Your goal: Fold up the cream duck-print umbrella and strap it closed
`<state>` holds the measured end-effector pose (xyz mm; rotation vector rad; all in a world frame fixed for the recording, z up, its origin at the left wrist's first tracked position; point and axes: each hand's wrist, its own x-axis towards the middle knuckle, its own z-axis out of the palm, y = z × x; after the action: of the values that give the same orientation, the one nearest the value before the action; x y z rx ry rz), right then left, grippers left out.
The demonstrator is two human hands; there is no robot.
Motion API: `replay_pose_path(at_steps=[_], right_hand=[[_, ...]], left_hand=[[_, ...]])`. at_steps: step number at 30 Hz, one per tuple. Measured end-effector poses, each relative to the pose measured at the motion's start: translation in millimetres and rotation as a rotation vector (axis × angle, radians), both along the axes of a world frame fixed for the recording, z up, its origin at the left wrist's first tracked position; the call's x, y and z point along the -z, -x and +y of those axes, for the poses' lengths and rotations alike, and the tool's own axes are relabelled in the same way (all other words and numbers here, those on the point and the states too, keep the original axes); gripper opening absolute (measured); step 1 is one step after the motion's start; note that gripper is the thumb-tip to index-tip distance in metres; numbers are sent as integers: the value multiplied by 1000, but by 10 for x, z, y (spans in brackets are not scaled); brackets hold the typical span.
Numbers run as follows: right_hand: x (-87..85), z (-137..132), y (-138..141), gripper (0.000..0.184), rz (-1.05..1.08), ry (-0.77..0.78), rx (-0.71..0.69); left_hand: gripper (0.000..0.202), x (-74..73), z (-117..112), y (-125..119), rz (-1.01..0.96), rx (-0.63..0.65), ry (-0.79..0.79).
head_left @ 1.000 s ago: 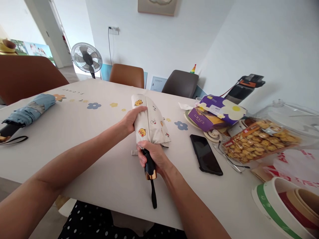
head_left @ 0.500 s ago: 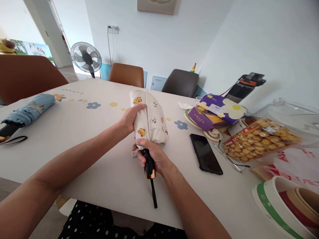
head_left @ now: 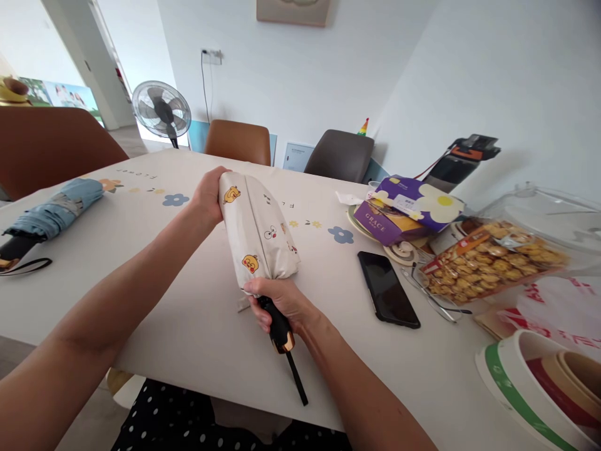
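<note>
A folded cream umbrella (head_left: 256, 228) with yellow duck prints is held over the table, its black and gold handle toward me and a black wrist strap hanging from it. Around the handle's top and the lower edge of the cloth, my right hand (head_left: 282, 302) is closed. My left hand (head_left: 212, 193) grips the far end of the umbrella on its left side; its fingers are partly hidden behind the cloth. To the left, a folded blue umbrella (head_left: 59, 207) with a black handle lies on the table.
On the right lie a black phone (head_left: 389, 289), eyeglasses (head_left: 436, 300), a purple box (head_left: 389, 219), a clear tub of snacks (head_left: 498, 254) and a white and green roll (head_left: 511, 382). A dark bottle (head_left: 453, 166) stands behind. Chairs (head_left: 238, 141) and a fan (head_left: 162, 111) are beyond the table (head_left: 188, 313).
My left hand has slid from the umbrella's middle to its far end. The umbrella's far end has swung left, and its strap end has shifted slightly right.
</note>
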<state>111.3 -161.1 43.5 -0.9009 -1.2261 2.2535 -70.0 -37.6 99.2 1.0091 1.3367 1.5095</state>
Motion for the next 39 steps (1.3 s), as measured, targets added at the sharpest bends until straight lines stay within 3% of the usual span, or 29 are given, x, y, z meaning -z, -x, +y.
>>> replay_pose_path(at_steps=[4, 10, 12, 16, 21, 32, 39], right_hand=[[10, -5, 21, 21, -12, 18, 74], [90, 88, 26, 24, -15, -41, 346], [79, 106, 29, 25, -12, -68, 407], [49, 87, 70, 22, -111, -90, 481], [81, 50, 101, 23, -231, -97, 417], [33, 59, 28, 30, -110, -7, 295], [31, 72, 10, 31, 13, 39, 307]], left_hand=[[13, -20, 31, 55, -156, -74, -6], [6, 13, -46, -108, -178, -95, -36], [10, 34, -119, -242, -143, -40, -7], [25, 99, -295, -515, -76, 244, 61], [33, 191, -375, -612, -128, 312, 122], [30, 302, -283, -619, -227, 142, 121], [32, 372, -260, -613, -299, 168, 204]])
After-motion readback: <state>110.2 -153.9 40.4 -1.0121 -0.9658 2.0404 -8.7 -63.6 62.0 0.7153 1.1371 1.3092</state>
